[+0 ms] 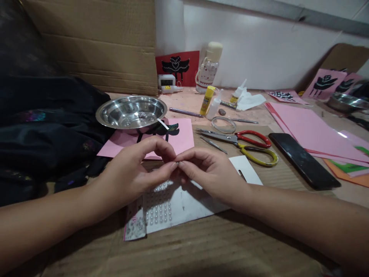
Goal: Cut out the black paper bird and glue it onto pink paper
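Note:
My left hand point(138, 169) and my right hand point(206, 169) meet fingertip to fingertip, each closed in a pinch. Something tiny and pale sits between them, too small to name. Below my hands lies a white sheet point(198, 204) with rows of pearl stickers point(158, 213). A small clear packet point(136, 225) with a pink edge overlaps its left side. Just beyond my left hand is a pink card point(184, 132) with a black cut-out shape point(173, 130), partly covered by a steel bowl point(105, 115) holding small bits.
Red-and-yellow-handled scissors point(238, 138), tweezers point(213, 144) and a tape roll point(223, 125) lie beyond my right hand. A black phone point(302, 159) is farther right, near pink sheets point(311, 127). A glue stick point(206, 100) and bottle point(208, 69) stand behind; dark cloth point(57, 127) fills the left.

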Available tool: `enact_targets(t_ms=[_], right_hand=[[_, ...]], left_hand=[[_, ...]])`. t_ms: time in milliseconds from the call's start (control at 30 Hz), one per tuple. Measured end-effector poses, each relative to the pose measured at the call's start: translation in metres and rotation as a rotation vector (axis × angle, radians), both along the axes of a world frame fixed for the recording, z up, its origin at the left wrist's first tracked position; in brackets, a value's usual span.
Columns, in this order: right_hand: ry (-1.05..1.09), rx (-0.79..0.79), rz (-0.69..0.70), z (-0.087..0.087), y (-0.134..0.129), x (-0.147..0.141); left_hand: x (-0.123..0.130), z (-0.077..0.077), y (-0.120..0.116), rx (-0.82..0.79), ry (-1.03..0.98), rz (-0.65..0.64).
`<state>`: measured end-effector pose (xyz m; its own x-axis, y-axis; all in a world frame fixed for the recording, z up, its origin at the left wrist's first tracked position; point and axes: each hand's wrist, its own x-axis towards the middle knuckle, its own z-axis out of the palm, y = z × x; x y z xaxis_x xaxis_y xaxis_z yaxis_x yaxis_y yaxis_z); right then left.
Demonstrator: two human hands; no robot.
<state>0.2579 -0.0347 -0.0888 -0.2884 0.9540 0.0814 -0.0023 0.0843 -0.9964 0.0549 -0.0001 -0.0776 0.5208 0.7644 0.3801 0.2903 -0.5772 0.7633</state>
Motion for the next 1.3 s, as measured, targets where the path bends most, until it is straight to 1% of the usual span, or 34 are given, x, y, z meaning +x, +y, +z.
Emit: enact_targets(t_ms=[200,333,467,700,867,1000,1067,1133,1300], right_hand=[[0.034,-0.082,0.007,0.002,0.0031,0.0024],[0.083,-0.107,0.016,0.0035,0.0039,0.0015],[0.052,-0.073,0.007,0.0032,0.0035,0.0009],[-0.01,0.0,-0.007,0.0038,0.0016,0.0027],[-0.011,-0.051,0.008,0.0041,0.0012,0.0013],[0.008,-0.065,-0.008,0.0042,0.002,0.0],[0.015,-0.047,-0.005,0.0045,0.0023,0.0],[-0.004,-0.009,-0.009,0.0046,0.002,0.0001],[-0.137,0.111,-0.042,0.0036,0.0004,-0.0001]], left_hand=[[-0.0015,-0.0019,0.0012,-0.12,-0.025,-0.043],[-0.0015,-0.0031,0.0001,-0.125,-0.03,-0.051],[-0.0001,-0.0044,0.0,-0.145,-0.068,-0.066],[0.0,-0.0028,0.0012,-0.101,-0.058,-0.066],[0.0003,0.0006,-0.0016,-0.149,-0.01,-0.052],[0.0029,0.0028,-0.0032,-0.224,-0.061,-0.078],[0.0038,0.0036,-0.0034,-0.246,-0.062,-0.083],[0.0038,0.004,-0.0032,-0.226,-0.043,-0.075],[0.0012,0.0024,-0.0021,-0.098,0.018,-0.048]])
